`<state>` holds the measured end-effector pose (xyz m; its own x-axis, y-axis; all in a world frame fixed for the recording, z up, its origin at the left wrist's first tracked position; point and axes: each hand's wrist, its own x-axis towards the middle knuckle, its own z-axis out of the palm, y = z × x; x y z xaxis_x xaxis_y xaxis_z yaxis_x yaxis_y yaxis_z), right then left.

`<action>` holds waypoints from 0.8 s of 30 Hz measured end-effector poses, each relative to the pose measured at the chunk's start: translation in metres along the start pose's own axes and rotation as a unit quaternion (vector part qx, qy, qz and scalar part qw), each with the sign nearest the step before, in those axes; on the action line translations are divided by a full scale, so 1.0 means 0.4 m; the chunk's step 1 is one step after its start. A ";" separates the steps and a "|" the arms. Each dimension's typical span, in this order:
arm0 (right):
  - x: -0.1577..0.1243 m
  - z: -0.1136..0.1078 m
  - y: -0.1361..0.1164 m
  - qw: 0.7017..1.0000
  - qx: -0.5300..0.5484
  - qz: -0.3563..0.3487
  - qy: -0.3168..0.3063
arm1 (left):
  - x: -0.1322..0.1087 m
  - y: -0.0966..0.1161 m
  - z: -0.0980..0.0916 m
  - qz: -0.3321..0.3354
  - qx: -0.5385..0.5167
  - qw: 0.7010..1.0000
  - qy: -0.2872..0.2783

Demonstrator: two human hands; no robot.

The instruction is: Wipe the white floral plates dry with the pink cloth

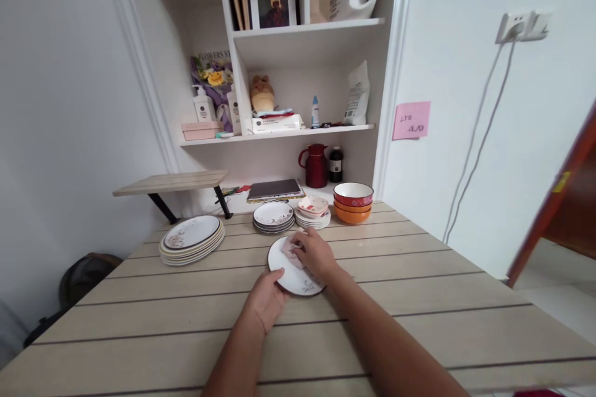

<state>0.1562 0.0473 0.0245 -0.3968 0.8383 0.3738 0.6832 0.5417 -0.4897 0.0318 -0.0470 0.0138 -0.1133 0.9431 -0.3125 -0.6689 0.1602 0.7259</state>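
A white plate (pixel 291 278) with a dark rim and a small printed pattern is tilted above the tabletop in front of me. My left hand (pixel 269 299) grips its lower left edge, thumb on top and fingers underneath. On the plate's upper face, my right hand (pixel 314 253) pinches a pale, thin tissue (pixel 289 250) and presses it to the surface. Just behind stands a stack of similar small plates (pixel 273 214). Beside that, square dishes (pixel 313 205) rest on a pile of small white plates (pixel 313 221).
Larger plates (pixel 192 234) are stacked at the left, near a small raised wooden shelf (pixel 172 182). Nested red and orange bowls (pixel 352 203) stand at the right back. A red jug (pixel 316 165), a dark bottle (pixel 336 164) and a laptop (pixel 274 189) sit behind the slatted table (pixel 186 310).
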 end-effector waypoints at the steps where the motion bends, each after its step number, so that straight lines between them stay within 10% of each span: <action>1: 0.000 -0.006 0.008 0.999 -0.011 0.032 0.008 | 0.000 0.000 -0.001 0.001 0.005 1.000 -0.008; 7: -0.005 -0.019 0.021 0.995 -0.021 0.093 0.003 | -0.003 0.000 -0.004 0.016 0.019 0.999 -0.027; 19: -0.017 -0.012 -0.048 0.986 0.082 -0.113 -0.090 | -0.015 -0.006 0.011 0.057 0.012 0.997 -0.040; 24: -0.007 -0.004 -0.029 0.990 0.071 -0.098 -0.068 | -0.013 -0.004 0.005 0.047 0.029 0.998 -0.023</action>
<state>0.1505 0.0385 0.0305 -0.5991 0.7115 0.3673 0.4960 0.6899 -0.5273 0.0349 -0.0514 0.0155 -0.1388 0.9670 -0.2136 -0.6135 0.0853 0.7850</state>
